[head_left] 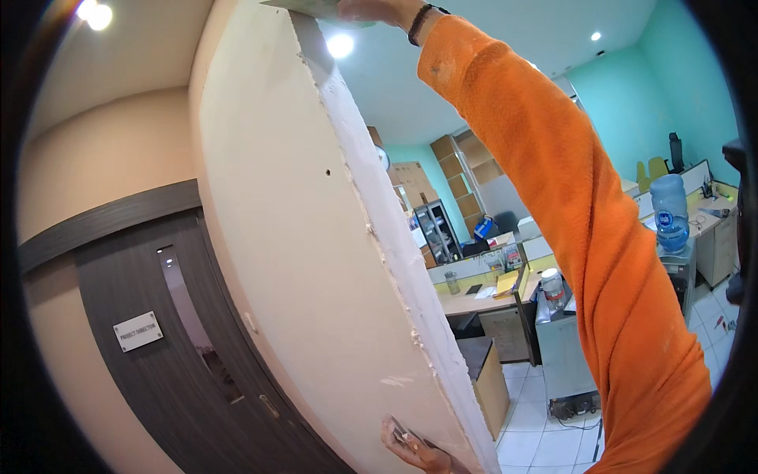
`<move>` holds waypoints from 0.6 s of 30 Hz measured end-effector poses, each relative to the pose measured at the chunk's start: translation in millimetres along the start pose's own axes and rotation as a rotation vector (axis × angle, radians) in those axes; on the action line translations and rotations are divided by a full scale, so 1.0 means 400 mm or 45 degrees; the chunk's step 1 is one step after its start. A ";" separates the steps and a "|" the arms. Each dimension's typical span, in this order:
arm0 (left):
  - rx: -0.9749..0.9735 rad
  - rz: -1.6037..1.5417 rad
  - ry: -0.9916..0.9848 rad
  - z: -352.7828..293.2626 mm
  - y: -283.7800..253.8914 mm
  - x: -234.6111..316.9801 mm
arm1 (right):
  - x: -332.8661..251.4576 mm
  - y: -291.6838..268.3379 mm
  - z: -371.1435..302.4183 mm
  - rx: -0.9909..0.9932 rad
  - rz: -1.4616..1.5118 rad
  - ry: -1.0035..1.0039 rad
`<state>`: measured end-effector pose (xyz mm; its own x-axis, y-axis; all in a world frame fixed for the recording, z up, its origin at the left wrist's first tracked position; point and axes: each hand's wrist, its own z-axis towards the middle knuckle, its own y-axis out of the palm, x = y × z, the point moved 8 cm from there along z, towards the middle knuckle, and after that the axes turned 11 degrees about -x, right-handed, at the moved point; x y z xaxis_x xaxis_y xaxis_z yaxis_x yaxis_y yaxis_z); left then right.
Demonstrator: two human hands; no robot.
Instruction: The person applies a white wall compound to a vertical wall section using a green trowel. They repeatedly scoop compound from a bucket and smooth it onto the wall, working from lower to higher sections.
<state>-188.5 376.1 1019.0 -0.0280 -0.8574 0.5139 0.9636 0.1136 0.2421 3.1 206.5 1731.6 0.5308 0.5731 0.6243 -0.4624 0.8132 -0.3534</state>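
A pale wall panel [276, 197] rises before me, and its exposed right edge [403, 253] is coated with rough white filler. My right hand [383, 9], in an orange sleeve, reaches to the top of that edge. It is closed on a putty knife [304, 6] whose flat grey blade lies at the panel's upper corner; the picture's top border cuts off part of both. Low down, my left hand [414, 452] is close to the panel's face, its fingers curled around a small greyish thing I cannot make out. A white smear marks the wall just above it.
A dark wooden door [142, 316] with a sign plate stands at left. Beyond the edge are office desks [474, 300], a low cabinet [491, 379], a blue water bottle [669, 213] on a dispenser, a lidded jar [553, 288] and cables on the tiled floor.
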 end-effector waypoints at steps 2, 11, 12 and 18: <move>-0.002 0.061 0.141 0.008 0.005 0.036 | 0.002 0.010 -0.032 -0.014 0.045 0.209; -0.057 0.060 0.048 0.017 0.014 0.057 | -0.141 0.109 -0.189 -0.048 -0.018 0.450; -0.063 0.070 0.061 0.018 0.014 0.060 | -0.168 0.121 -0.215 -0.078 -0.030 0.458; -0.075 0.039 0.013 0.022 0.021 0.067 | -0.347 0.211 -0.389 -0.169 0.122 0.483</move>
<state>-183.7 358.4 1042.0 0.0042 -0.8589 0.5120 0.9780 0.1104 0.1772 0.9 211.4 1506.9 0.7253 0.6234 0.2920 -0.4400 0.7460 -0.4999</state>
